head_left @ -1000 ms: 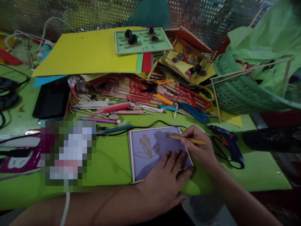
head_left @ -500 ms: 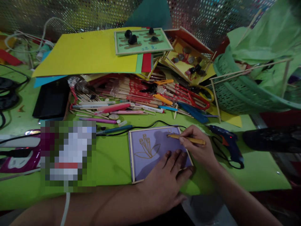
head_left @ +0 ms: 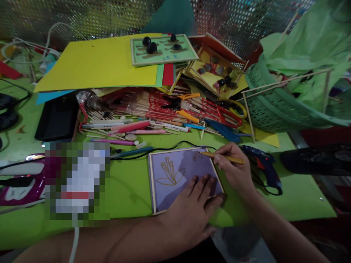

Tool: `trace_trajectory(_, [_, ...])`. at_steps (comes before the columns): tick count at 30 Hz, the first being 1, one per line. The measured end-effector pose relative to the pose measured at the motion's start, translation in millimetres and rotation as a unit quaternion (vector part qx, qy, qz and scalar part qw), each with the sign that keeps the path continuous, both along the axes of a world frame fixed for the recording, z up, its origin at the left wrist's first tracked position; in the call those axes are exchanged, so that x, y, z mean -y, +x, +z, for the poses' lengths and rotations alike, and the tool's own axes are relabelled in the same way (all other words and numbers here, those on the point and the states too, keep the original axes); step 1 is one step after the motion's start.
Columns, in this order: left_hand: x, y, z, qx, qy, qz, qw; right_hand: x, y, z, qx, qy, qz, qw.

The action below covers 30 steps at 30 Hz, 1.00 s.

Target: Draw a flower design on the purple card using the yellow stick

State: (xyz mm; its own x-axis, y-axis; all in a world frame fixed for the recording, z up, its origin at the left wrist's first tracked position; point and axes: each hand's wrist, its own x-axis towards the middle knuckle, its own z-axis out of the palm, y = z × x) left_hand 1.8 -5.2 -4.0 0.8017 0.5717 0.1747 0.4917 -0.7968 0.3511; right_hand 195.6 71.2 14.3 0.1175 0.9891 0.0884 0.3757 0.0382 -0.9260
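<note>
A purple card in a thin wooden frame (head_left: 178, 175) lies on the green table, with a gold flower outline drawn on its left half. My left hand (head_left: 193, 212) rests flat on the card's lower right corner, fingers spread. My right hand (head_left: 233, 168) pinches a yellow pen (head_left: 223, 157) whose tip touches the card near its top right, beside small gold marks.
A blue glue gun (head_left: 263, 164) with a black cord lies right of my right hand. Pens, sticks and scissors (head_left: 227, 113) are piled behind the card. Yellow paper sheets (head_left: 98, 65), a green basket (head_left: 276, 106), a black case (head_left: 56, 118) and framed stone pictures surround the area.
The pen tip has shifted slightly up and right on the card. The view has tilted a little; my left hand stays pressed on the card.
</note>
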Motion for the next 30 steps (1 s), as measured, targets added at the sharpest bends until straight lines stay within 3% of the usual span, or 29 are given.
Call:
trace_trajectory(11, [-1.4,0.2,1.6,-0.003,0.009,0.003,1.000,-4.8,-4.1,2.5,0.051,-0.001,-0.012,0.999])
trace_trajectory(30, [-1.4,-0.9,2.5,-0.006,0.014,0.001,1.000,-5.8,-8.4,6.4,0.054,0.000,0.001,0.999])
